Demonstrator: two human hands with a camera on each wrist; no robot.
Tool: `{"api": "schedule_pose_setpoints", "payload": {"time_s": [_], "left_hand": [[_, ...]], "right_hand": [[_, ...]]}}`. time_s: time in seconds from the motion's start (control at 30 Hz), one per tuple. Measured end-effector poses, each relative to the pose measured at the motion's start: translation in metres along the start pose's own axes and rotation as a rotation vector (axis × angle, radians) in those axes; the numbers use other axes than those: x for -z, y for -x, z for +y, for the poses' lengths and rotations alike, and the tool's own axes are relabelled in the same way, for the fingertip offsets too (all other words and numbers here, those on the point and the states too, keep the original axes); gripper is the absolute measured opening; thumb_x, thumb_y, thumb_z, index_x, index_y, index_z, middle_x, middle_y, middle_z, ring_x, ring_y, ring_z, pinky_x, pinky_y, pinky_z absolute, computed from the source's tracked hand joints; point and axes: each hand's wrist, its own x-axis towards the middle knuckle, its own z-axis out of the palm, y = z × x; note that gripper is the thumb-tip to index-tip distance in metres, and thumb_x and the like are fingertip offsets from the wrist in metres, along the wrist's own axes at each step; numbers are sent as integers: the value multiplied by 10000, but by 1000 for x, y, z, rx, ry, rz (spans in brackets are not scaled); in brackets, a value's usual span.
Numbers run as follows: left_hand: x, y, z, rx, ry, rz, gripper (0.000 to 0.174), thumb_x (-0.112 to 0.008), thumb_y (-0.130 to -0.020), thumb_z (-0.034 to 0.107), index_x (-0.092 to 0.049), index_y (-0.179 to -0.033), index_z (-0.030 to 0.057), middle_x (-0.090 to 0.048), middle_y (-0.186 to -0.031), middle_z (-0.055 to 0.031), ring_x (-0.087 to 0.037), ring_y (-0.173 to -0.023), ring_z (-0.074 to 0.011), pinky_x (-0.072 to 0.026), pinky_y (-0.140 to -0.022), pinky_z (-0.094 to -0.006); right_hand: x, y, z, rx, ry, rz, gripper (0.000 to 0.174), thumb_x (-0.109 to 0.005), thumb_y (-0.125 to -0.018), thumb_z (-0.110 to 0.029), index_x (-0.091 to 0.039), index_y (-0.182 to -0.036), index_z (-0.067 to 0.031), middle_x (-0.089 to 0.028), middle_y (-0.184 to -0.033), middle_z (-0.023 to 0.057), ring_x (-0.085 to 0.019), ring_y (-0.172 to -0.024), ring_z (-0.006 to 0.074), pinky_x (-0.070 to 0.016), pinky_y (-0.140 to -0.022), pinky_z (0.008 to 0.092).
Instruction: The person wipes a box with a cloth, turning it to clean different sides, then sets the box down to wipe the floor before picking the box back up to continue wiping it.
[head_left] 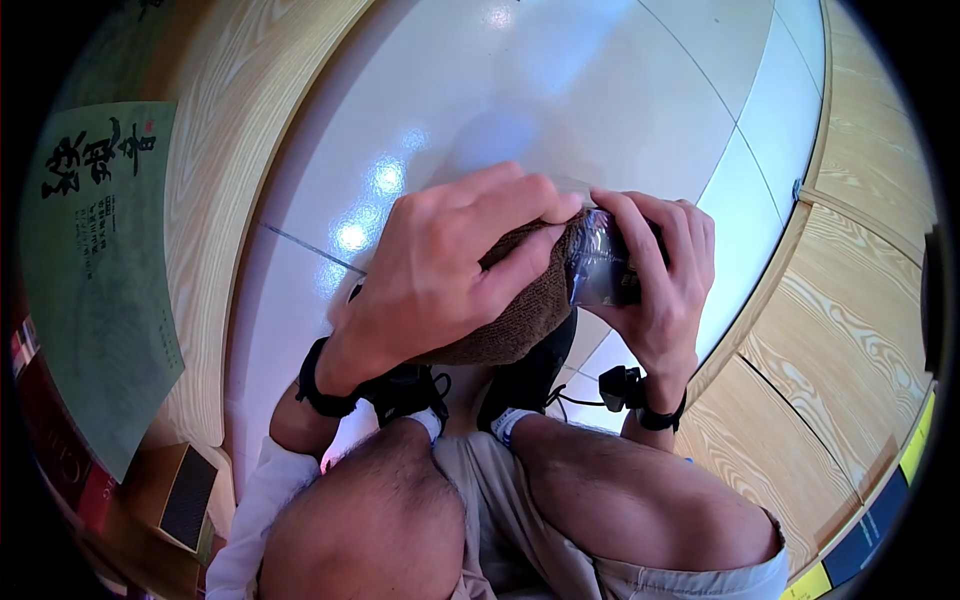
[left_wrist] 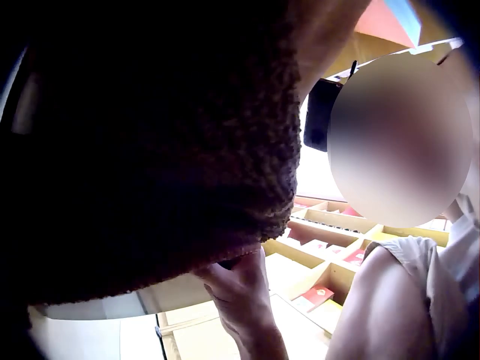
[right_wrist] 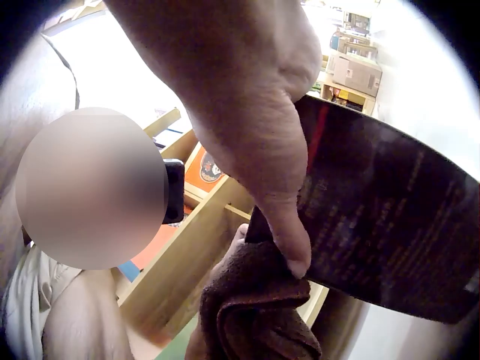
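A brown towel-like cloth hangs from my left hand, whose fingers and thumb pinch it against the left end of a dark, glossy package. My right hand grips the package's other end, fingers over the top and thumb beneath. In the right wrist view, small printed lines and a red stripe show on the package, with the right hand's thumb along its edge beside the bunched cloth. The cloth fills much of the left wrist view, dark, hiding the package's far side.
Bare knees and dark shoes lie below the hands, over a glossy tiled floor. A wooden counter edge with a green sheet stands left, wooden cabinets right. Shelf compartments hold red packets.
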Motion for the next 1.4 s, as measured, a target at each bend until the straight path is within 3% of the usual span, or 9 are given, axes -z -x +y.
{"api": "schedule_pose_setpoints", "payload": {"time_s": [0.6,0.77,0.87,1.4], "left_hand": [[-6,13,1,38,-108,52,169,-786,-854,-19,-734,-1012,10,-680,-831,-130,-693,-709,-286,-548,-655,-356],[-13,16,4,77,-36,141,171,-797,-849,-17,-722,-1000,10,-680,-830,-134,-698,-716,-290,-544,-641,-364],[-13,18,-2,-2,-73,139,194,-802,-842,-9,-722,-1018,11,-665,-819,-138,-686,-700,-292,-537,-630,-371],[-12,32,-1,73,-41,50,170,-743,-860,-17,-715,-1027,-4,-649,-828,-134,-678,-700,-292,-547,-643,-389]], "right_hand": [[0,1,-2,-26,-16,-2,777,-882,-584,-280,-709,-1322,-111,-683,-1146,72,-627,-974,284,-468,-895,462],[1,0,-3,-24,-11,-2,795,-890,-564,-269,-708,-1322,-113,-679,-1142,71,-625,-981,285,-467,-895,464],[1,0,-2,-28,-10,-5,794,-890,-565,-274,-708,-1321,-113,-678,-1136,70,-626,-980,285,-466,-894,463],[0,0,-1,-15,-4,8,803,-891,-555,-294,-712,-1318,-117,-677,-1130,67,-624,-969,282,-461,-885,459]]}}
